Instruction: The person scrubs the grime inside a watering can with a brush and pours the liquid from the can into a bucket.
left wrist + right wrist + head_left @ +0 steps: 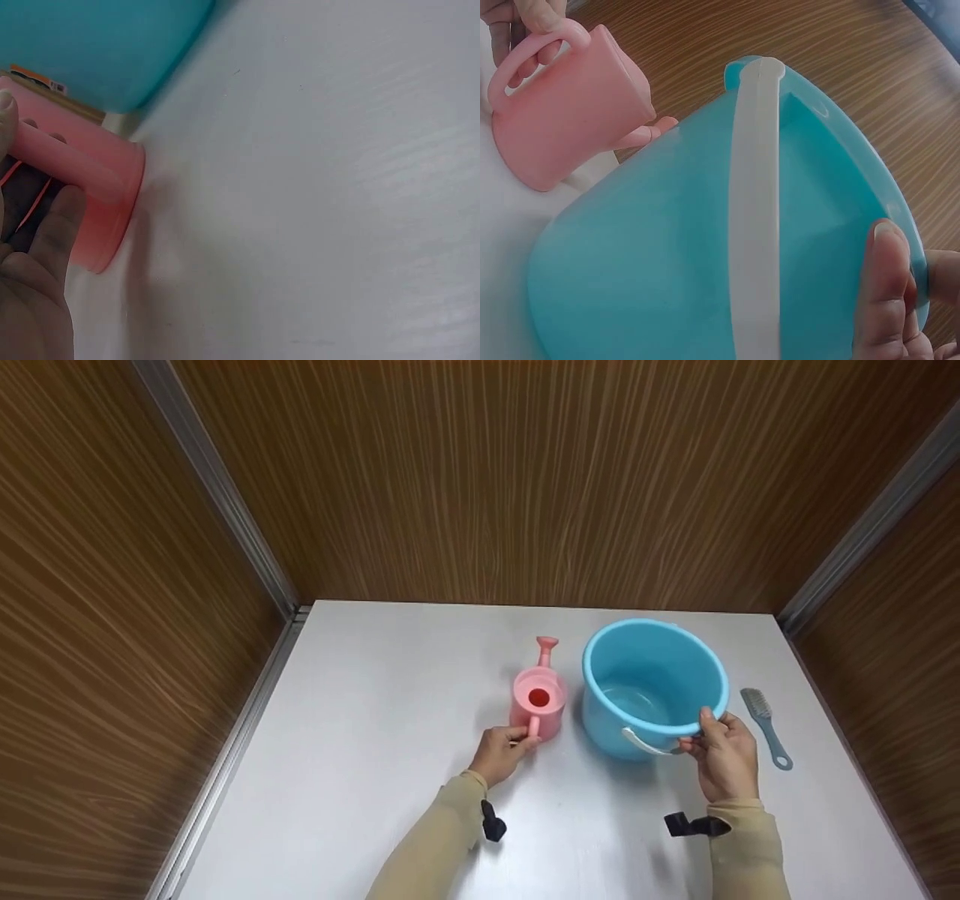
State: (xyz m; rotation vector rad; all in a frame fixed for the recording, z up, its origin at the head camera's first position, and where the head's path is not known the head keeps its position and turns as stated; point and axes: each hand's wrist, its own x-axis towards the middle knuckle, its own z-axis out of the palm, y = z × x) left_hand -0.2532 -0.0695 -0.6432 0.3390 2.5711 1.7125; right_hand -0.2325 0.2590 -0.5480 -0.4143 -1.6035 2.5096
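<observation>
My left hand (pixel 500 754) grips the handle of a pink watering can (pixel 551 723), its spout pointing to the back. In the left wrist view, the fingers curl round the can's handle (pixel 71 161). To the right of the can is a light blue bucket (pixel 609 726) with its mouth facing up. My right hand (pixel 724 757) pinches the near right part of its rim, thumb and fingers on either side of the wall. The bucket's white carrying handle (pixel 754 210) hangs down along its outside. Whether the bucket's base touches the table is hard to tell.
A grey-blue brush (pixel 765 727) with pale bristles lies on the white table (pixel 360 750), right of the bucket. Brown wood-grain panels (pixel 480 487) stand behind and on both sides, joined by metal strips at the corners.
</observation>
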